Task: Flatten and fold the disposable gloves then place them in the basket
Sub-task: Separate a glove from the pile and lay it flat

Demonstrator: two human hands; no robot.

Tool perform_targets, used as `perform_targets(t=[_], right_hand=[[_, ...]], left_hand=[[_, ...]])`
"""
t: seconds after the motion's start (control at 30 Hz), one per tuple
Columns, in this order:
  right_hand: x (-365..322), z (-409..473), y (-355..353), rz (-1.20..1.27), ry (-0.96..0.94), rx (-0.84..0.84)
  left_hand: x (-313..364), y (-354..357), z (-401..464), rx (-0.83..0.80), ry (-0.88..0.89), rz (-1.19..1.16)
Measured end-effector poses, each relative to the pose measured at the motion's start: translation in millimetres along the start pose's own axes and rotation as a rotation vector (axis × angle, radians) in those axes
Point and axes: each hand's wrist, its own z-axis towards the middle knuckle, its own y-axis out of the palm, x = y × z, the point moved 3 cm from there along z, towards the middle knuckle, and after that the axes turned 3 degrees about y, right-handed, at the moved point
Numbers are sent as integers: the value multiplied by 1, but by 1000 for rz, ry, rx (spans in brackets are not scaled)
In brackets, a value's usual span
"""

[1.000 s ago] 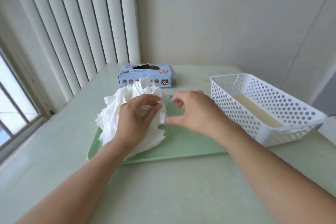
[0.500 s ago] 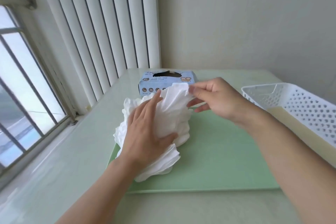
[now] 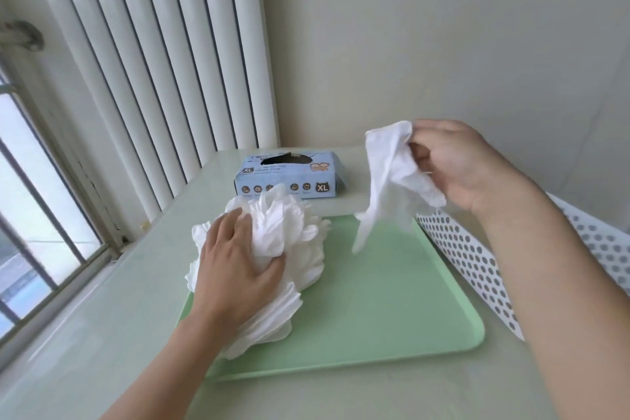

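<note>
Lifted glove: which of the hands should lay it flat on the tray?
Probably the right hand: it already pinches the glove above bare tray. The left hand presses the glove pile.

We see a crumpled heap of white gloves (image 3: 272, 249) on the left part of the green tray (image 3: 392, 300), spilling over its left edge, with our left hand (image 3: 235, 259) resting on top and the thumb dug into the folds. One glove (image 3: 388, 181) hangs limp and wrinkled above the tray's far right corner, its cuff bunched in our right hand (image 3: 453, 167) and its fingers dangling down. The white perforated basket (image 3: 477, 266) stands just beside the tray's right edge, partly hidden by our right arm.
</note>
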Motion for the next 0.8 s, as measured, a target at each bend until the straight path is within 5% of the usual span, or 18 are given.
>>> perform_targets(t=[0.17,0.33,0.53,0.7,0.8], right_hand=[[2,-8,0,-288,109,-231],[-3,-14,0,-238,128,-354],[-15,-14,-5,-195,56,-86],[-27,-32,5,-306,68,-344],[-31,-26,-9,-607,-108,-162]], left_hand=[[42,-45,6,-153,107,-196],[126,-42,42,-292,38,-633],[154,-20,56,4,-175,-631],[156,-5,63,-309,-9,-888],[148,-3,65,-401,-7,-1022]])
